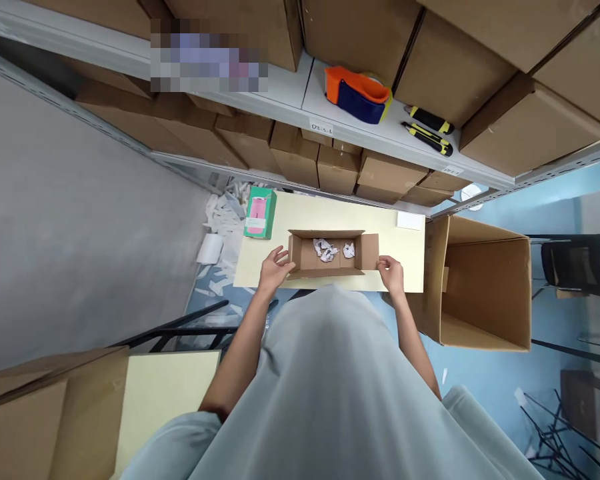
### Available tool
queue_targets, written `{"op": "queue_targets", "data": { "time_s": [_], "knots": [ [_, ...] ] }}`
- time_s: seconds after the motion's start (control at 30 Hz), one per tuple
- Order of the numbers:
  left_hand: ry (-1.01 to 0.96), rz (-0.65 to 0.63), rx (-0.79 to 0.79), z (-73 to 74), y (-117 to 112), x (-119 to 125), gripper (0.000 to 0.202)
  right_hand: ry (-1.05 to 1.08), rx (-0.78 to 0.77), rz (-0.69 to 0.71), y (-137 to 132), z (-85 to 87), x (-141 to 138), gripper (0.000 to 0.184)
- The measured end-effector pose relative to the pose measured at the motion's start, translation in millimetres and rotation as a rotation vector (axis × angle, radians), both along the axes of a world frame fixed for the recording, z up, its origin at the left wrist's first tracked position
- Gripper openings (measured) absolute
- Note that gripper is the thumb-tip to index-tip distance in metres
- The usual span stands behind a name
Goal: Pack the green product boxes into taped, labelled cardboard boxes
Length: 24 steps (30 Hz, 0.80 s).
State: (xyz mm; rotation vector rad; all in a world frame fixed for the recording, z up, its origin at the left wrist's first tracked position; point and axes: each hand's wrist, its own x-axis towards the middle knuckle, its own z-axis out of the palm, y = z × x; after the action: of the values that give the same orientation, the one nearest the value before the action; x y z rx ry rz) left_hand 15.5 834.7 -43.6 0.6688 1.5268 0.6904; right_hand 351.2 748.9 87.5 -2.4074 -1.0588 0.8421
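Observation:
A small open cardboard box [310, 273] lies lengthwise on the pale yellow tabletop [260, 273] before me. Inside it are crumpled pieces of white paper [326, 251], most of them near the middle and one lump further right. My left hand [276, 269] is at the box's left end, fingers apart and thumb by the edge. At the other end, my right hand [391, 273] pinches the outer edge of the box's right flap [371, 252], which is folded outward. A green box with a pink panel [260, 213] stands behind my left hand.
Behind the table rises a shelf [285, 85] with cardboard boxes, an orange-and-blue tape dispenser [357, 95] and two utility knives [429, 130]. A large open carton [485, 287] is right of the table. Paper scraps [225, 213] and a white roll [210, 249] lie left.

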Motion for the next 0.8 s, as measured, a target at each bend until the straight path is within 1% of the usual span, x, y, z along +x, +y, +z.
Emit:
{"op": "queue_targets", "data": {
  "time_s": [0.07, 0.13, 0.2, 0.27, 0.37, 0.47, 0.57, 0.67, 0.73, 0.8],
  "knots": [
    [0.022, -0.023, 0.006, 2.0, 6.3, -8.7, 0.086, -0.036, 0.001, -0.033, 0.9, 4.2, -4.4, 0.03],
    [0.116, -0.041, 0.057, 5.0, 19.5, -22.9, 0.081, -0.078, 0.045, -0.056, 2.8, 12.1, -9.2, 0.036],
    [0.291, -0.052, 0.128, 7.1, 40.5, -39.7, 0.077, -0.128, 0.105, -0.057, 6.8, 22.7, -15.6, 0.043],
    [0.463, -0.094, 0.174, 6.6, 66.9, -54.2, 0.078, -0.175, 0.158, -0.037, 13.2, 34.2, -24.7, 0.047],
    [0.599, -0.182, 0.126, 1.0, 104.8, -62.6, 0.088, -0.218, 0.218, -0.006, 25.9, 49.6, -42.5, 0.049],
    [0.621, -0.189, 0.026, -6.9, 127.9, -56.0, 0.101, -0.228, 0.25, 0.014, 36.8, 59.7, -60.5, 0.048],
    [0.591, -0.18, -0.023, -13.1, 135.9, -47.8, 0.105, -0.238, 0.253, 0.017, 41.2, 64.8, -74.3, 0.046],
    [0.559, -0.183, -0.018, -15.5, 139.3, -48.6, 0.103, -0.249, 0.239, 0.007, 41.0, 66.7, -83.0, 0.044],
    [0.535, -0.186, 0.001, -15.1, 142.9, -55.0, 0.098, -0.246, 0.232, 0.003, 41.2, 67.6, -86.3, 0.041],
    [0.472, -0.213, 0.057, -12.7, 146.4, -65.3, 0.091, -0.241, 0.225, 0.007, 42.9, 69.6, -88.5, 0.039]
  ]
}}
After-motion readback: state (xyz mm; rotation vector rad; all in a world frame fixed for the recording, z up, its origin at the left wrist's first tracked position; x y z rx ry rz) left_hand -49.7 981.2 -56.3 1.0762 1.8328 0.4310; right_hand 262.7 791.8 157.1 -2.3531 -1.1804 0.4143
